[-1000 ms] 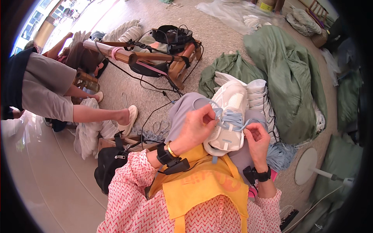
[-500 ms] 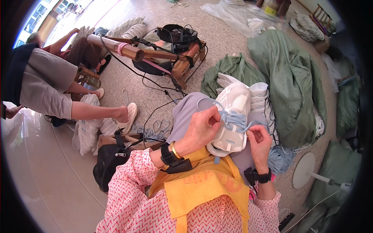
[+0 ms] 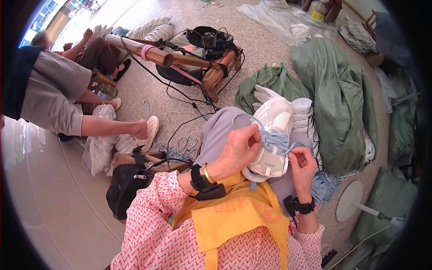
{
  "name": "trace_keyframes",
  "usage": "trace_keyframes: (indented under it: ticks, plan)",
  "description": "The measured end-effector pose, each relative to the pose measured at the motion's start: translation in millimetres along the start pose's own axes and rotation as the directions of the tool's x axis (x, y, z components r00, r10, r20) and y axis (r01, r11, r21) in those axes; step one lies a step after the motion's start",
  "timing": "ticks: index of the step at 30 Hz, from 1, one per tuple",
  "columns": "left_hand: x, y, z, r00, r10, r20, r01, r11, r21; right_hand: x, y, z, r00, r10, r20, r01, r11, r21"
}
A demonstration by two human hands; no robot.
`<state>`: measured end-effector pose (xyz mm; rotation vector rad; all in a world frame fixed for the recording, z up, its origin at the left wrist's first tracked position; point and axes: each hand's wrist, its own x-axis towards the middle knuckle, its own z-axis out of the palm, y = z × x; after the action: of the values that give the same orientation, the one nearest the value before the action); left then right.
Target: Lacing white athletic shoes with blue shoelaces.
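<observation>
- Holding pretty much the same pose as a second ago: left hand [image 3: 238, 147], right hand [image 3: 303, 167] and shoe [image 3: 280, 120] all drifted toward 4 o'clock together, so I'd guess the head moved and the lace [image 3: 275, 140] work barely advanced.
- Shoe's on the lap [image 3: 221, 130], toe at about 1 o'clock, lace crossing its middle.
- Left thumb and finger are pinched on the lace at 9 o'clock from the crossings, with a loop arcing up toward 11.
- Right thumb and finger are together at the shoe's edge, around 4 o'clock; looks like they've got lace too, but those tips are awfully small here.
</observation>
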<state>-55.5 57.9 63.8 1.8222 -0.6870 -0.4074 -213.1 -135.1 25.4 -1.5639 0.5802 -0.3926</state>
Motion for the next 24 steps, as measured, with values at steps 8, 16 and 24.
trace_keyframes:
  ticks: [8,16,24]
  plan:
    - [-1.8,-6.4,14.9,0.980,0.189,-0.060,-0.180,0.975,0.133,-3.8,-4.6,-5.0,0.998,-0.067,-0.010,0.064,0.979,-0.196]
    - [1.2,-10.0,15.9,0.994,-0.101,-0.041,0.097,0.991,-0.094,-19.0,-49.3,10.4,0.967,-0.228,0.116,0.252,0.785,-0.565]
    - [0.7,-4.8,16.1,0.998,0.016,-0.057,-0.014,0.999,0.034,-19.8,-37.3,16.8,0.957,-0.278,0.089,0.264,0.698,-0.665]
